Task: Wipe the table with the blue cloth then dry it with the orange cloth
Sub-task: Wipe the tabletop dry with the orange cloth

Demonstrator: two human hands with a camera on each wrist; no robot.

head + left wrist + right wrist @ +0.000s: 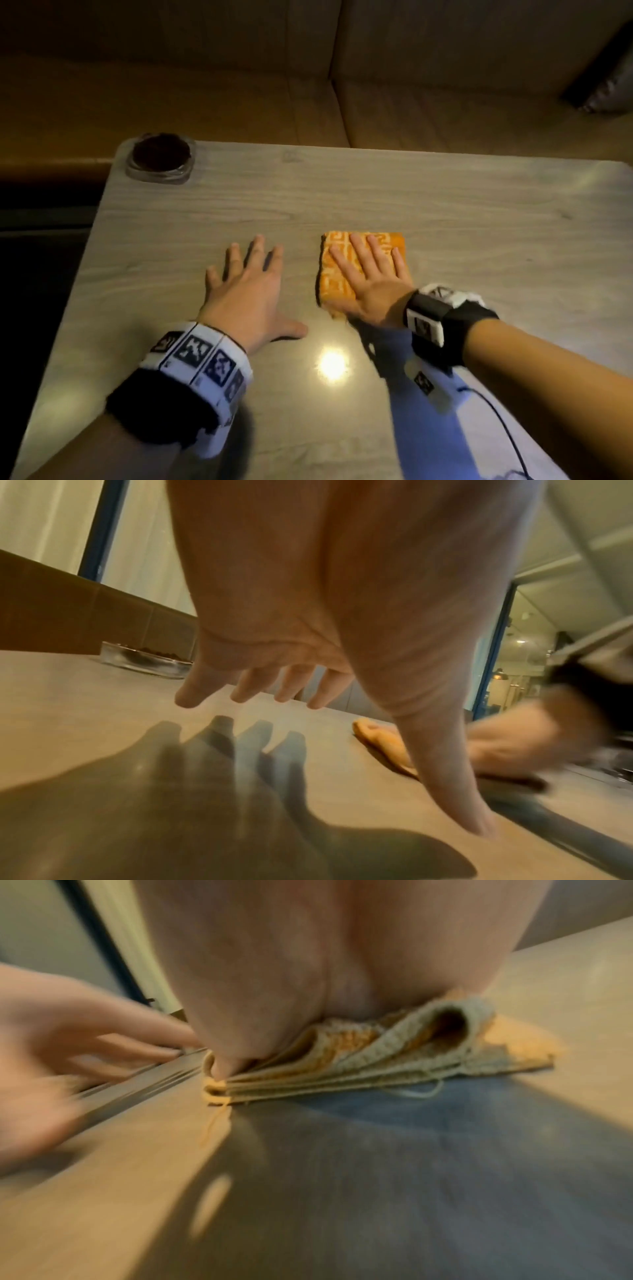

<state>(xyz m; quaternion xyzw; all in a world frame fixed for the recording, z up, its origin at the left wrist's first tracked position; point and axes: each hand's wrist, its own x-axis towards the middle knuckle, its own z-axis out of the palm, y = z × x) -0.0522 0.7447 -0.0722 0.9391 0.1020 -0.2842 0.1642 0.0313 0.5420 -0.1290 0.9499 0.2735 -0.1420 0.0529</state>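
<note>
A folded orange cloth (339,274) with a pale pattern lies flat near the middle of the grey wood-grain table (445,212). My right hand (370,274) presses flat on it, fingers straight and spread; in the right wrist view the palm bears down on the cloth's folded layers (394,1053). My left hand (246,291) rests beside it to the left, fingers spread, only its thumb tip touching the bare table; the left wrist view shows its fingers (253,688) hovering just above the surface. The orange cloth (383,739) shows there under the blurred right hand. No blue cloth is in view.
A glass ashtray (160,158) with dark contents stands at the table's far left corner, also seen as the ashtray (143,660). A brown sofa (308,85) runs behind the table. A thin black cable (503,421) trails from my right wrist over the near right edge.
</note>
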